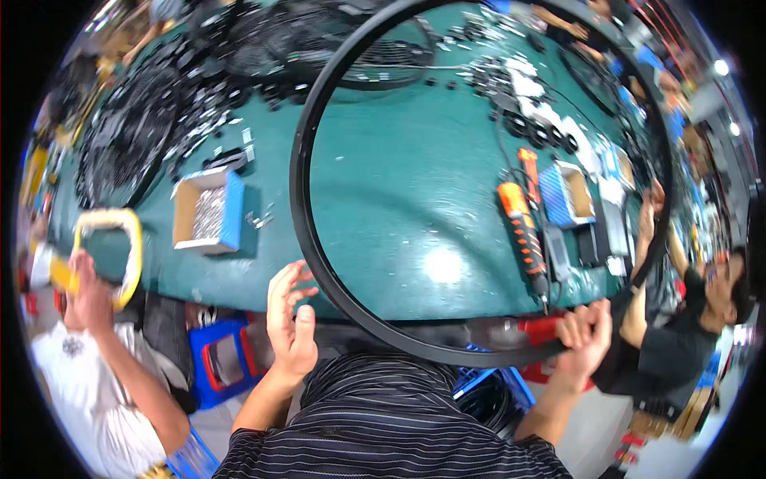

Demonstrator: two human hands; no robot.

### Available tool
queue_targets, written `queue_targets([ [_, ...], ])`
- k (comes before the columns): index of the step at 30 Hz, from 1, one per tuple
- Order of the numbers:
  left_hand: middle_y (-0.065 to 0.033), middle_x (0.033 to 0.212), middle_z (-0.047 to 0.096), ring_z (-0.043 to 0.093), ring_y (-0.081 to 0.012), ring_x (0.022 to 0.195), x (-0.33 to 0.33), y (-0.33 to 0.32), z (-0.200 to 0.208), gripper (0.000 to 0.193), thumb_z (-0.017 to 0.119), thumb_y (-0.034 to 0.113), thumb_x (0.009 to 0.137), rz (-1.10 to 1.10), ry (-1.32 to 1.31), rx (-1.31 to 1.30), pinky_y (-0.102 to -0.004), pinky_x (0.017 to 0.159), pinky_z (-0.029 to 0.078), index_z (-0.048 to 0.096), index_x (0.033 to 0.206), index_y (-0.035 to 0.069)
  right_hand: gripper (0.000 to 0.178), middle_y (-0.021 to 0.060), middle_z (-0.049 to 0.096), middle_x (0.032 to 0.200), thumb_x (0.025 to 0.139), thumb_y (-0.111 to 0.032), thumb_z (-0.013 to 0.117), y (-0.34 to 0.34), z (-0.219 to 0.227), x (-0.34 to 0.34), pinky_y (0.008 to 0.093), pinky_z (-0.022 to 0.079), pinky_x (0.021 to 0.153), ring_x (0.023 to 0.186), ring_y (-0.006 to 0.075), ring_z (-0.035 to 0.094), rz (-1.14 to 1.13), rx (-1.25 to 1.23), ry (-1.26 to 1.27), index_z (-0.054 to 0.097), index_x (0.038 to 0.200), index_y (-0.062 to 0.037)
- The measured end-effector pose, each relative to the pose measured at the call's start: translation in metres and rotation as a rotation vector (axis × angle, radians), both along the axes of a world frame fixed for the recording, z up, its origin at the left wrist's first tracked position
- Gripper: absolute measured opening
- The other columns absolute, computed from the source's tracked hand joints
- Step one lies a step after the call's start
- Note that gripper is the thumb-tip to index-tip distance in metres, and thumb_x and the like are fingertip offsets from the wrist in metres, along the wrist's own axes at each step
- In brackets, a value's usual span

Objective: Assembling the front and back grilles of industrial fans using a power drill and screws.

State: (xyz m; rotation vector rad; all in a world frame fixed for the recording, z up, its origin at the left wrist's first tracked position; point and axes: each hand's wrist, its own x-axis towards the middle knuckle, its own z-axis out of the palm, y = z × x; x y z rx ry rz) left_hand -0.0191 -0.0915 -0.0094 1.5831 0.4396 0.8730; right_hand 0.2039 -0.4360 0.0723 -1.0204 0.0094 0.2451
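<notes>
A large, thin black hoop [300, 168] is held up in front of me, tilted over the near part of the green table. My right hand [586, 339] has its fingers wrapped round the hoop's lower right. Beside the hoop's left side, my left hand [292, 323] is raised with its fingers apart and nothing in it. The fingertips come very near the rim; whether they touch it I cannot tell. Seen through the hoop, an orange-and-black electric screwdriver [523, 231] lies on the right of the table, its tip toward me.
On the green table [383, 184], a blue box [233, 211] of small metal parts stands left; another blue box [556, 195] stands right. Black mesh grilles [132, 128] pile up far left. A person [92, 383] at left holds a yellow-edged frame [132, 239]; another person [670, 343] sits right.
</notes>
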Motion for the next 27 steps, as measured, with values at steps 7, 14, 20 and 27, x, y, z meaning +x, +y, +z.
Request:
queue_targets([
  [7, -0.0211, 0.142, 0.045, 0.034, -0.0437, 0.138, -0.062, 0.020, -0.010, 0.061, 0.065, 0.034, 0.089, 0.300, 0.678, 0.608, -0.0580, 0.114, 0.020, 0.051, 0.134, -0.004, 0.030, -0.0069, 0.030, 0.055, 0.104, -0.030, 0.052, 0.110, -0.058, 0.032, 0.0223, 0.026, 0.041, 0.042, 0.0050, 0.026, 0.228, 0.002, 0.382, 0.051, 0.079, -0.0121],
  [14, -0.0194, 0.139, 0.052, 0.035, -0.0393, 0.140, -0.054, 0.018, -0.022, 0.045, 0.048, 0.019, 0.095, 0.241, 0.656, 0.579, -0.0560, 0.118, 0.014, 0.055, 0.133, -0.005, 0.047, 0.0103, 0.062, 0.101, 0.098, -0.009, 0.059, 0.094, -0.074, 0.038, 0.0299, 0.051, 0.076, 0.081, 0.0146, 0.059, 0.312, -0.603, -0.199, 0.042, 0.140, 0.0013],
  [20, -0.0202, 0.140, 0.051, 0.039, -0.0396, 0.138, -0.046, 0.041, -0.030, 0.046, 0.049, 0.018, 0.097, 0.262, 0.635, 0.675, -0.0516, 0.118, 0.020, 0.050, 0.137, -0.004, 0.045, 0.0113, 0.068, 0.111, 0.097, -0.010, 0.062, 0.073, -0.076, 0.034, 0.0238, 0.052, 0.074, 0.092, 0.0131, 0.064, 0.228, -0.981, -0.395, 0.051, 0.137, 0.0054],
  [27, -0.0245, 0.138, 0.051, 0.042, -0.0389, 0.133, -0.021, 0.048, -0.032, 0.052, 0.061, 0.017, 0.094, 0.317, 0.588, 0.668, -0.0464, 0.112, 0.029, 0.048, 0.139, -0.005, 0.045, 0.0133, 0.064, 0.121, 0.090, -0.001, 0.069, 0.079, -0.093, 0.033, 0.0236, 0.054, 0.067, 0.085, 0.0117, 0.064, 0.115, -1.032, -0.580, 0.055, 0.133, 0.0036],
])
